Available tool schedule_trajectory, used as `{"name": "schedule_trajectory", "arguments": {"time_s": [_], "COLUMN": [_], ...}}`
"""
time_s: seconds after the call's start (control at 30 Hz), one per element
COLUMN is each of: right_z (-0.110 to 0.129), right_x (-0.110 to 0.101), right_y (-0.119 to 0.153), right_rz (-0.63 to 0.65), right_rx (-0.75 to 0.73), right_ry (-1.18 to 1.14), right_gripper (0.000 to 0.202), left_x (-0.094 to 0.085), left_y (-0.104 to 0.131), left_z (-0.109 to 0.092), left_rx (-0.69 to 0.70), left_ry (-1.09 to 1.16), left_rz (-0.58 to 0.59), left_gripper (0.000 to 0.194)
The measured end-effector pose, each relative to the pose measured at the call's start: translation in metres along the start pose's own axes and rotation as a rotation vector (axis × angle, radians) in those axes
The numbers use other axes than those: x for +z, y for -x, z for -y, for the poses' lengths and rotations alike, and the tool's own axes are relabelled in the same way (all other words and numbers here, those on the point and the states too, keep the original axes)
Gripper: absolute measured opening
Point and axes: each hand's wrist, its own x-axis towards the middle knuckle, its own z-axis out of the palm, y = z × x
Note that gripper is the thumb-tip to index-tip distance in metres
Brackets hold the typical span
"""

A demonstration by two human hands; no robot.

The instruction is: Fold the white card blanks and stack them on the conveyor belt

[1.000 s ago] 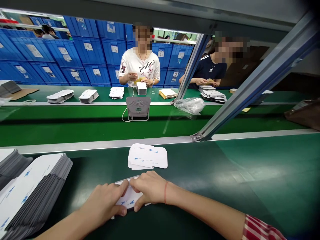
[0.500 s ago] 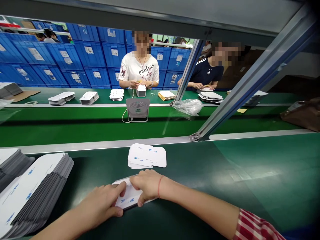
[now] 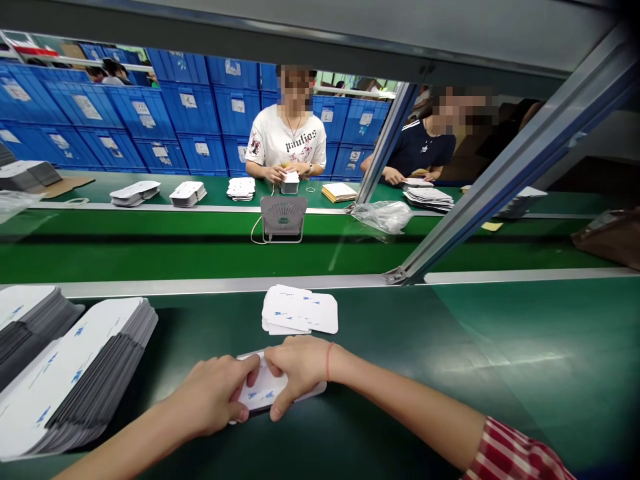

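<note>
A small stack of white cards with blue print (image 3: 264, 389) lies on the dark green table in front of me. My left hand (image 3: 215, 393) grips its left end, thumb at the near edge and fingers bent on top. Over its right part is my right hand (image 3: 297, 370), thumb at the near edge and fingers curled over the top and far side, which hides much of that end. Just beyond the hands lies a loose pile of similar white cards (image 3: 300, 311).
Tall card stacks (image 3: 95, 360) stand at the left. A metal post (image 3: 500, 160) slants up at the right. Past the metal rail (image 3: 200, 287) are a green belt (image 3: 150, 247), a grey fan (image 3: 283, 217), a plastic bag (image 3: 383, 217) and two people handling cards.
The whole view has shifted slightly, so most things appear further right. My right thumb has moved a little toward the near left along the stack. Both hands remain on the cards.
</note>
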Motion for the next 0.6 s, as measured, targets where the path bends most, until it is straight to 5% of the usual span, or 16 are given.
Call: {"name": "schedule_trajectory", "arguments": {"time_s": [0.17, 0.43, 0.6], "right_z": [0.019, 0.038, 0.038], "right_x": [0.006, -0.021, -0.019], "right_y": [-0.005, -0.009, -0.012], "right_rz": [-0.17, 0.019, 0.025], "right_rx": [0.098, 0.156, 0.151], "right_ry": [0.093, 0.142, 0.152], "right_gripper": [0.06, 0.052, 0.053], "left_x": [0.0, -0.003, -0.003], "left_y": [-0.001, -0.001, -0.003], "left_z": [0.0, 0.004, -0.003], "left_rx": [-0.003, 0.024, 0.005], "left_ry": [0.002, -0.003, -0.034], "left_rz": [-0.005, -0.003, -0.032], "left_gripper": [0.029, 0.031, 0.032]}}
